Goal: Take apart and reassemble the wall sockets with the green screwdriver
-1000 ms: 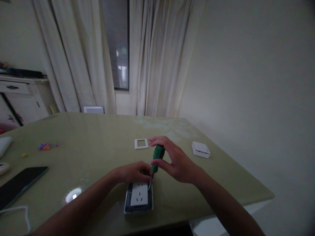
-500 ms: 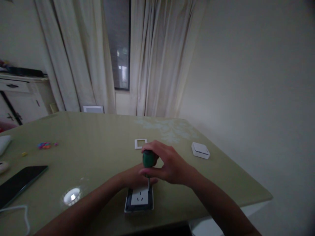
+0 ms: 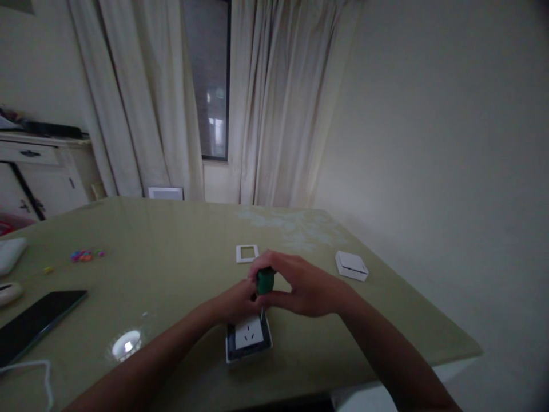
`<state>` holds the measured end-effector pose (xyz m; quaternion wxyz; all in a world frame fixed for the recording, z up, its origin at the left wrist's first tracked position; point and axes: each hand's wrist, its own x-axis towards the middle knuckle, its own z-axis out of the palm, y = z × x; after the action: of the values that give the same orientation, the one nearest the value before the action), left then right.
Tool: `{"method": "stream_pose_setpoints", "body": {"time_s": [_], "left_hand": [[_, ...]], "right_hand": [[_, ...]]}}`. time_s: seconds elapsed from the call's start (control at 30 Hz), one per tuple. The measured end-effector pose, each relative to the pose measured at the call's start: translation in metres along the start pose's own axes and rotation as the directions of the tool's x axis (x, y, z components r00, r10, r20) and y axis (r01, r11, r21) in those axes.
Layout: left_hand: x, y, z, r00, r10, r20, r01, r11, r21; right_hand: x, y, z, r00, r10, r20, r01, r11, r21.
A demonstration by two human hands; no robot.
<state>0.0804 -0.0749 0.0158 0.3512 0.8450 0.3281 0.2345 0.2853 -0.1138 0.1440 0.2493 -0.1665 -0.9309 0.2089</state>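
My right hand (image 3: 300,286) is closed around the green handle of a screwdriver (image 3: 266,280), held nearly upright. Its thin shaft points down to the right side of a wall socket (image 3: 249,333), where the tip is hard to make out. The socket has a white face with slots and a dark surround, and sits on a pale base near the table's front edge. Across its far end lies my left hand (image 3: 234,303), gripping it there, with the fingers partly hidden behind the right hand and the screwdriver.
On the green-covered table (image 3: 171,257), a white square frame (image 3: 237,254) lies beyond my hands. A small white box (image 3: 351,266) stands at the right. Leftward are a phone (image 3: 40,320), a white cable (image 3: 46,377), small colourful pieces (image 3: 86,255) and a round glass-like object (image 3: 126,344).
The socket has turned slightly and shifted a little right. Both hands and the screwdriver moved slightly right with it, and the screwdriver handle's tilt has changed. The camera view has shifted a little.
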Motion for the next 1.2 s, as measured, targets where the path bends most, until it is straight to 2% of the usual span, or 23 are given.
{"method": "stream_pose_setpoints", "body": {"time_s": [0.1, 0.23, 0.3, 0.4, 0.5, 0.57, 0.67, 0.73, 0.8, 0.87, 0.9, 1.0, 1.1, 1.17, 1.2], "left_hand": [[0.004, -0.009, 0.0, 0.997, -0.079, 0.026, 0.08, 0.997, -0.021], [0.005, -0.013, -0.002, 0.99, -0.138, 0.039, 0.139, 0.99, -0.037], [0.005, -0.012, -0.004, 0.988, -0.15, 0.041, 0.151, 0.988, -0.038], [0.004, -0.012, -0.005, 0.987, -0.162, 0.018, 0.162, 0.986, -0.031], [0.003, -0.013, -0.004, 0.985, -0.173, -0.017, 0.173, 0.985, -0.016], [0.003, -0.014, -0.004, 0.984, -0.179, -0.02, 0.179, 0.984, -0.012], [0.005, -0.015, -0.003, 0.983, -0.182, 0.003, 0.182, 0.983, -0.024], [0.007, -0.015, -0.002, 0.983, -0.182, 0.015, 0.182, 0.983, -0.033], [0.008, -0.016, -0.001, 0.983, -0.183, 0.017, 0.183, 0.982, -0.037], [0.009, -0.016, -0.001, 0.983, -0.185, 0.017, 0.186, 0.982, -0.036], [0.009, -0.016, -0.002, 0.982, -0.187, 0.018, 0.188, 0.982, -0.034], [0.006, -0.015, -0.003, 0.981, -0.196, -0.001, 0.196, 0.98, -0.023], [0.004, -0.014, -0.004, 0.979, -0.201, -0.031, 0.201, 0.98, -0.013], [0.004, -0.014, -0.004, 0.978, -0.208, -0.013, 0.208, 0.978, -0.012], [0.004, -0.015, -0.004, 0.977, -0.212, 0.003, 0.212, 0.977, -0.013]], "right_hand": [[0.01, 0.011, -0.006, 0.996, 0.072, -0.058, -0.078, 0.99, -0.115], [0.019, 0.02, -0.009, 0.99, 0.134, -0.047, -0.139, 0.983, -0.117], [0.021, 0.02, -0.01, 0.995, 0.098, -0.033, -0.1, 0.993, -0.064], [0.02, 0.016, -0.01, 1.0, 0.001, 0.009, -0.002, 0.994, 0.109], [0.02, 0.016, -0.007, 0.999, -0.029, 0.015, 0.026, 0.98, 0.198], [0.019, 0.02, -0.003, 0.999, -0.024, -0.032, 0.027, 0.993, 0.117], [0.018, 0.029, 0.006, 0.986, -0.011, -0.167, 0.002, 0.999, -0.054], [0.015, 0.035, 0.013, 0.963, 0.027, -0.269, -0.06, 0.991, -0.116], [0.013, 0.037, 0.016, 0.939, 0.103, -0.329, -0.146, 0.983, -0.109], [0.012, 0.035, 0.013, 0.941, 0.151, -0.302, -0.169, 0.985, -0.033], [0.012, 0.033, 0.01, 0.957, 0.15, -0.25, -0.146, 0.989, 0.033], [0.013, 0.025, -0.004, 0.998, 0.065, -0.015, -0.057, 0.95, 0.306], [0.015, 0.023, -0.013, 0.986, 0.007, 0.164, -0.083, 0.883, 0.463], [0.016, 0.027, -0.01, 0.987, 0.071, 0.141, -0.125, 0.899, 0.42], [0.016, 0.029, -0.005, 0.987, 0.137, 0.078, -0.157, 0.918, 0.364]]}}
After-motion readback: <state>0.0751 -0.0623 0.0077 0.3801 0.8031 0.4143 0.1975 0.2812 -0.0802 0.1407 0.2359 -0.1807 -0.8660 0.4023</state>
